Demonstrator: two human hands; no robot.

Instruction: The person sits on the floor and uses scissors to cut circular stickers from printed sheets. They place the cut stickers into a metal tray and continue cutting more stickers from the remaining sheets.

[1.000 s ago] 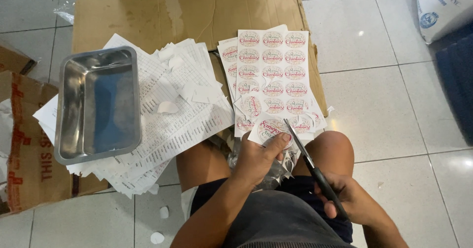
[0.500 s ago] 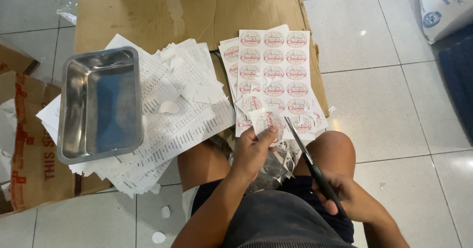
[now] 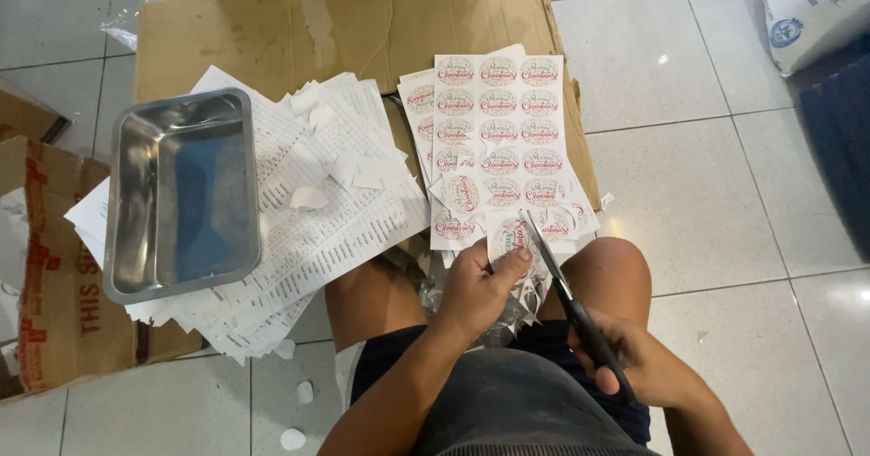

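Scissors (image 3: 566,288) gripped in right hand (image 3: 639,361); left hand (image 3: 480,288) fingers pinch sticker (image 3: 507,236) edge

A steel tray (image 3: 181,193) lies on a spread of printed paper sheets (image 3: 353,229) at the left edge of a flattened cardboard sheet (image 3: 362,21) on the tiled floor (image 3: 725,193). Paper scraps (image 3: 308,198) lie beside the tray. A white sack (image 3: 811,7) lies at the top right corner.

The left hand (image 3: 480,288) pinches a round paper label (image 3: 509,237) over the knees, while the right hand (image 3: 634,365) holds black-handled scissors (image 3: 566,293), blades at the label's edge. Sheets of round labels (image 3: 494,121) lie on flattened cardboard (image 3: 344,21), beside a steel tray (image 3: 181,193) on printed papers (image 3: 335,229).
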